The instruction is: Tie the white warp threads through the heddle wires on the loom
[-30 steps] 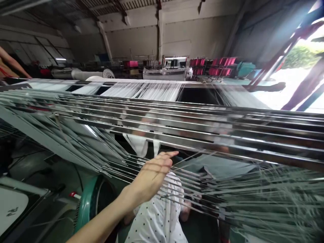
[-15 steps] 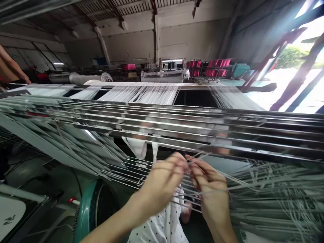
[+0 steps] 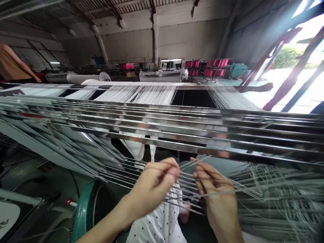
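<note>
My left hand (image 3: pixel 159 182) is closed in a pinch below the long metal bars (image 3: pixel 162 131), with thin pale strands running from its fingertips to the right. Facing it, my right hand (image 3: pixel 217 189) has its fingers bent around similar strands, the thumb side turned inward. A small gap lies between the two hands, and strands cross it. Loose grey-white strands (image 3: pixel 286 192) hang in a tangle right of my right hand. Strips of white cloth (image 3: pixel 135 148) dangle behind the bars, up and left of my left hand.
White threads (image 3: pixel 154 92) spread over the far beam. Grey slats (image 3: pixel 63 145) fan out at the left. A green round machine part (image 3: pixel 84 209) stands at lower left. At the far left is a person's arm (image 3: pixel 19 60). Thin rods run below my hands.
My hands have moved apart, the left one to the left and the right one slightly right and down. The person at the far left shows more of their body.
</note>
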`<state>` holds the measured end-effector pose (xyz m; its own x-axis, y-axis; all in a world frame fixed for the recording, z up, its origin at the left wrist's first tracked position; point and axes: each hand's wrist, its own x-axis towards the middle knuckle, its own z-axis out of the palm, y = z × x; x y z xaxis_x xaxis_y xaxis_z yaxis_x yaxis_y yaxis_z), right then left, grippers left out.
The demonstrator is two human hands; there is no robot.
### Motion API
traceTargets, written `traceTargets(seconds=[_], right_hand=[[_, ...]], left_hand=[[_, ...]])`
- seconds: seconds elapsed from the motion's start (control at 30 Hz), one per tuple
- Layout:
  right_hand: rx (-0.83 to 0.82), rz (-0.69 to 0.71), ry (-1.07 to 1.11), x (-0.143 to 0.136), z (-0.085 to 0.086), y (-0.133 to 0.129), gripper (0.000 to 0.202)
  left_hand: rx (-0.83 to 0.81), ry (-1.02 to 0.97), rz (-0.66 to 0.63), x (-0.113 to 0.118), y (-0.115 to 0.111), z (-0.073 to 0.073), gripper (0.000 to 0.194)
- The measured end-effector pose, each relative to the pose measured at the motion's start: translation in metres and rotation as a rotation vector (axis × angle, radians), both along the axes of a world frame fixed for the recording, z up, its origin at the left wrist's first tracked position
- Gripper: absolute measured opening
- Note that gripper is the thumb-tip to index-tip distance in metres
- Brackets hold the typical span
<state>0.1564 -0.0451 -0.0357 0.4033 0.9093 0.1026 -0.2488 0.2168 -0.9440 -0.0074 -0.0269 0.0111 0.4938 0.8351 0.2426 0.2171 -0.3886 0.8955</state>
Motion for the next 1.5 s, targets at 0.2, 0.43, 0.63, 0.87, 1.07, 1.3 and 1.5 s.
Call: traceTargets(seconds=[0.2,0.43,0.63,0.87,1.07,1.3,1.5], right_hand=[[0.040,0.066,0.096,-0.006,0.001,0.008,0.015],[0.244,-0.276,0.039,0.003,0.009,-0.022,0.008],[0.044,-0.037,0.100,-0.004,-0.002,-0.008,0.015],[0.065,0.073,0.073,-0.009,0.004,0.001,0.017],[0.161,-0.190,0.035,0.006,0.001,-0.036,0.012],[0.091,-0.087,0.085,0.006,0.001,-0.039,0.014],[-0.007,0.017,0.145,-0.006,-0.009,-0.007,0.025]], left_hand=[[0.219,0.297,-0.076,0.014,-0.011,0.005,0.021],[0.169,0.286,0.421,-0.019,0.041,-0.045,0.033],[0.175,0.208,0.222,-0.004,0.030,-0.020,0.019],[0.279,0.283,-0.126,0.007,-0.014,0.009,0.024],[0.338,0.575,0.174,-0.056,-0.021,-0.046,0.058],[0.292,0.532,0.383,-0.089,-0.022,-0.046,0.047],[0.036,0.112,0.355,0.003,0.036,-0.024,0.027]])
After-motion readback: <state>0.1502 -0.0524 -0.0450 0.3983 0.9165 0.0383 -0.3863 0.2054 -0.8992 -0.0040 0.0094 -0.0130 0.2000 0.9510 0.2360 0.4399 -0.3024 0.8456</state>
